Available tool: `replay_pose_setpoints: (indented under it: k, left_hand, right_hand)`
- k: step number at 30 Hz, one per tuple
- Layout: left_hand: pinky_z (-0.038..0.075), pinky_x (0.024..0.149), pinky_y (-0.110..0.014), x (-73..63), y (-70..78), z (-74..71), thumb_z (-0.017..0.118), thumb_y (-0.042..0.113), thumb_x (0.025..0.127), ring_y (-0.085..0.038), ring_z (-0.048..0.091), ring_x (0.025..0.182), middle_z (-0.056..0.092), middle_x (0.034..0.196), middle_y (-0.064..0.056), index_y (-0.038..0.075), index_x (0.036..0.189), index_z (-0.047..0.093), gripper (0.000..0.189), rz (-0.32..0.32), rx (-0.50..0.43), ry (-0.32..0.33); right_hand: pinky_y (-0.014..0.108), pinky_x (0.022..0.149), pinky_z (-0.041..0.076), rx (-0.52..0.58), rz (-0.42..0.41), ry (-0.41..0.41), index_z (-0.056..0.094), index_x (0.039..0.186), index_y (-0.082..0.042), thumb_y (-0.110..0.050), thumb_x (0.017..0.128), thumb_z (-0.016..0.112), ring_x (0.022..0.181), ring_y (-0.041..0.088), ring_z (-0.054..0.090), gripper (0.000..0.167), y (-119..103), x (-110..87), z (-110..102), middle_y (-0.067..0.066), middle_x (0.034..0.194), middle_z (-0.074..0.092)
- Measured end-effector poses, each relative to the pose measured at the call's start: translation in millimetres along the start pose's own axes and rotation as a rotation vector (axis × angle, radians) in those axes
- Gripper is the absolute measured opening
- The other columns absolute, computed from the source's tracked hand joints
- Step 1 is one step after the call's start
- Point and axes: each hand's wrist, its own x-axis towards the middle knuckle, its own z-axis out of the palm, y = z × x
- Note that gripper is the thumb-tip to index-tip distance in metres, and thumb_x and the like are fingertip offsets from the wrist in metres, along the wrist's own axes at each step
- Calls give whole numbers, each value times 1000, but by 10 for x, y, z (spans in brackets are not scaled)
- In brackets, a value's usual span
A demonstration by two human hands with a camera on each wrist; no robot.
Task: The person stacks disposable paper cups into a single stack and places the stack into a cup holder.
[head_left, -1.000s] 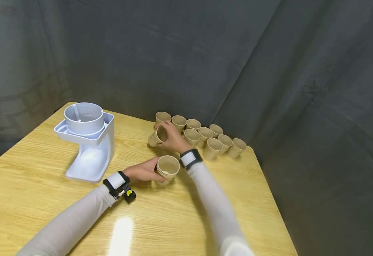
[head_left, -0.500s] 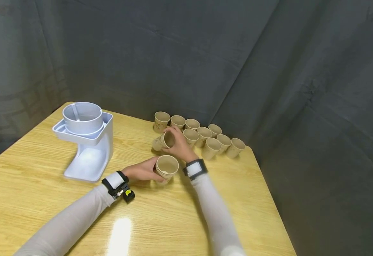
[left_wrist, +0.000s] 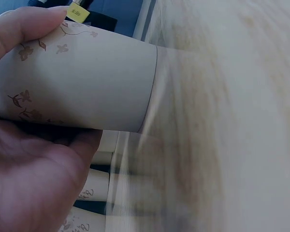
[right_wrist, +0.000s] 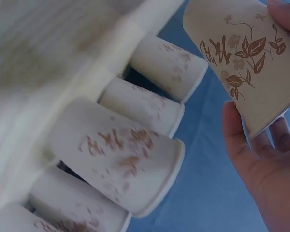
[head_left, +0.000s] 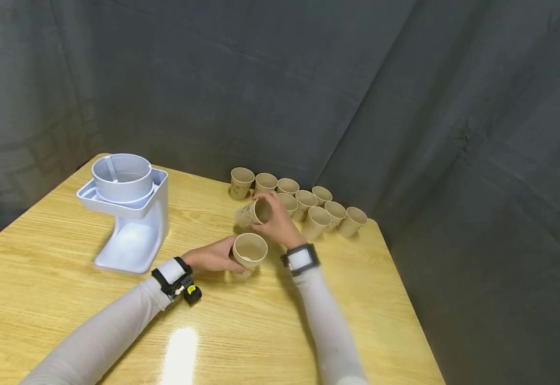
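Observation:
In the head view my left hand grips a small stack of nested beige paper cups, mouth up, in the middle of the table. Thumb and fingers wrap round the printed wall of its outer paper cup in the left wrist view. Just behind the stack, my right hand holds a single paper cup, tilted with its mouth towards the right. The right wrist view has that cup's brown flower print facing the camera, fingers near its rim. The two hands are close together.
Several upright paper cups stand in rows at the back right, close behind the right hand. On the left is a pale dispenser-like stand with a round bowl on top. A dark curtain hangs behind the wooden table.
My right hand has moved to the right and slightly nearer with its tilted cup, away from the back-left cup. The left hand and its stack have stayed almost still.

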Motion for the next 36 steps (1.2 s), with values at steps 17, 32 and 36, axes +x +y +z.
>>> replay_pose_setpoints:
  k: [17,32,36]
  left_hand:
    - [33,112,-52,8,-21,-17,77,5,75,-34,49,127,53,135,-17,4,140,40,75,17,-14,-2]
    - [35,112,-48,3,-22,-24,79,7,73,-27,50,126,55,134,-9,9,141,41,78,-7,-6,8]
    - [35,112,-48,2,-11,-23,79,8,73,-27,50,126,54,135,-10,9,142,40,79,-8,-3,2]
  right_hand:
    - [36,107,40,-13,-51,132,55,124,-9,-22,66,90,123,19,47,69,-375,-52,-553,6,125,53]
    - [36,99,46,-53,6,62,56,127,-19,-32,70,86,117,13,53,66,-668,-216,-850,-3,127,59]
    - [38,99,46,-65,12,14,56,129,-18,-28,70,85,118,15,53,66,-724,-254,-902,-2,129,59]
